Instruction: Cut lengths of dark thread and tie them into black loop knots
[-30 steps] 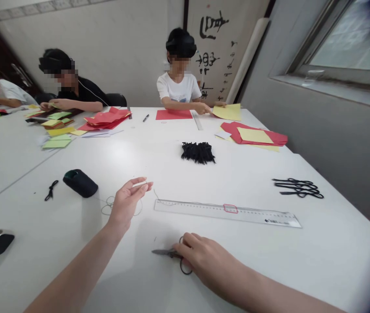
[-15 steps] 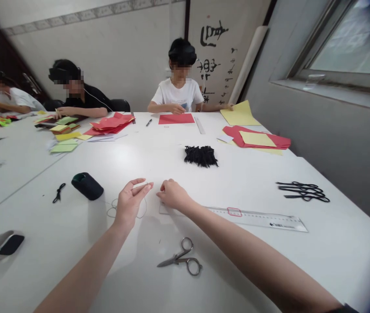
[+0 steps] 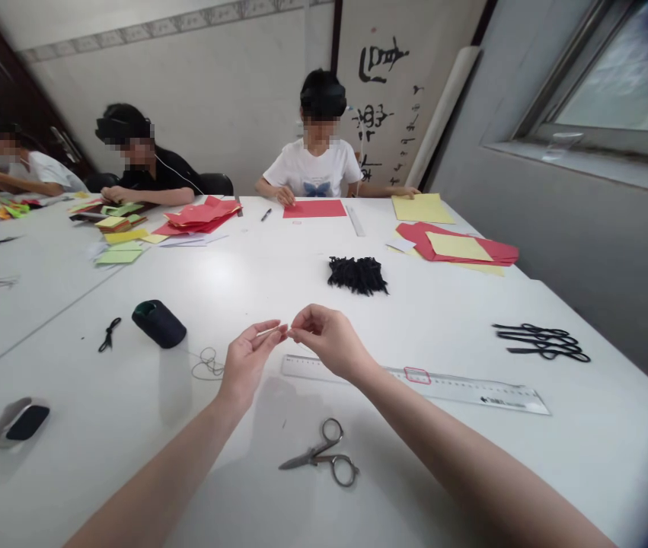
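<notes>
My left hand (image 3: 247, 360) is closed in a pinch on a thin dark thread (image 3: 208, 365), which lies in loose loops beside the wrist and trails toward a black spool (image 3: 159, 324). Right at its fingertips, my right hand (image 3: 329, 335) pinches too, apparently on the same thread; the bit between the fingers is too fine to see clearly. Under the right wrist lies a clear ruler (image 3: 472, 392), partly hidden by the forearm. A pair of metal scissors (image 3: 324, 455) rests spread apart on the table, nearer to me.
A bundle of short black cords (image 3: 358, 275) lies ahead, with looped black cords (image 3: 544, 341) at right. Left are a small black knotted cord (image 3: 110, 335) and a dark oval object (image 3: 27, 422). Across the white table (image 3: 278, 266), people sit by red paper (image 3: 315, 208) and yellow sheets (image 3: 423, 208).
My right hand has lifted off the ruler's left end and come to my left fingertips, so the two hands now meet. The view has shifted slightly. Across the table, a person's hand moved to the red paper's left edge.
</notes>
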Action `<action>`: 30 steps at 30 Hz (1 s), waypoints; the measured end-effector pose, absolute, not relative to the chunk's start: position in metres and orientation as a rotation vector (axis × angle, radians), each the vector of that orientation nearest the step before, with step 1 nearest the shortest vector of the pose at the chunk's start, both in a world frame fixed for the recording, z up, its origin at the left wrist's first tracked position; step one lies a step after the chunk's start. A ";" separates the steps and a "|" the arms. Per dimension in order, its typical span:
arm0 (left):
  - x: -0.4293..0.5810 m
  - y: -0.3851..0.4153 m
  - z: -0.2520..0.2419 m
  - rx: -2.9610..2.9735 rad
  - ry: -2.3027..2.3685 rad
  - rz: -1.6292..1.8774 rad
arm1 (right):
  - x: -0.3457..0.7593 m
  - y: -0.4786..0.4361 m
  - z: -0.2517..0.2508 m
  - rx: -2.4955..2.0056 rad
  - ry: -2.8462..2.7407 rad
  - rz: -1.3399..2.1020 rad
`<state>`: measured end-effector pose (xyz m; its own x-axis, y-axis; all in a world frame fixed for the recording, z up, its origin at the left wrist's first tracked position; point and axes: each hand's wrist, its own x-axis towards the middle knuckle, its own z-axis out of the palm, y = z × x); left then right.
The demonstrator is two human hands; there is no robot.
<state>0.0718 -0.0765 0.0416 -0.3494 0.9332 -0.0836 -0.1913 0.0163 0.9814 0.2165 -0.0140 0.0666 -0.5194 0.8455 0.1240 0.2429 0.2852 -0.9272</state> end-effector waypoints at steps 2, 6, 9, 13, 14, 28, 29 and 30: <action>0.080 -0.080 0.042 0.815 1.251 1.504 | 0.221 -0.019 0.068 -0.873 -1.762 1.348; 0.097 -0.086 0.044 0.716 1.058 1.488 | 0.223 -0.026 0.069 -0.806 -1.571 1.482; 0.105 -0.090 0.048 0.647 1.034 1.466 | 0.224 -0.029 0.067 -0.853 -1.540 1.408; 0.108 -0.096 0.051 0.675 1.161 1.414 | 0.231 -0.034 0.062 -0.930 -1.562 1.303; 0.108 -0.097 0.052 0.711 1.196 1.391 | 0.234 -0.036 0.061 -0.940 -1.570 1.307; 0.112 -0.107 0.047 1.358 1.420 1.240 | 0.257 -0.049 0.039 -1.006 -1.508 1.635; 0.112 -0.107 0.047 1.360 1.416 1.241 | 0.257 -0.050 0.038 -0.987 -1.476 1.671; 0.112 -0.107 0.047 1.357 1.416 1.240 | 0.256 -0.050 0.036 -0.969 -1.437 1.692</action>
<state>0.1122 -0.1070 0.0469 -0.1066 0.9912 0.0789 0.2086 -0.0553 0.9764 0.2563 -0.0504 0.0362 -0.4719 0.8761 -0.0987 -0.0443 -0.1353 -0.9898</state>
